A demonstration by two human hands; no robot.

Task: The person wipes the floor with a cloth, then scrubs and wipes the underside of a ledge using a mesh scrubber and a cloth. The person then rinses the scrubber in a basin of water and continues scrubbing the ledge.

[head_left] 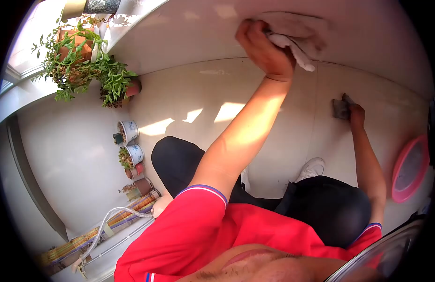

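Observation:
My left hand (266, 51) is closed around a white cloth (297, 49), which touches the glossy pale wall panel (194, 33) at the top of the head view. Lower and to the right, my right hand (357, 115) grips a small grey cloth (341, 108) against the tiled floor (297, 127). The fingers of that hand are partly hidden. Both arms are stretched forward, with the left one crossing the middle of the view.
A pink basin (410, 169) stands at the right. Leafy plants (81, 66) hang at the upper left. Small pots (129, 131) line the left side, above rolled mats (100, 235) and a pale hose (104, 223). My bent knees flank the lower middle.

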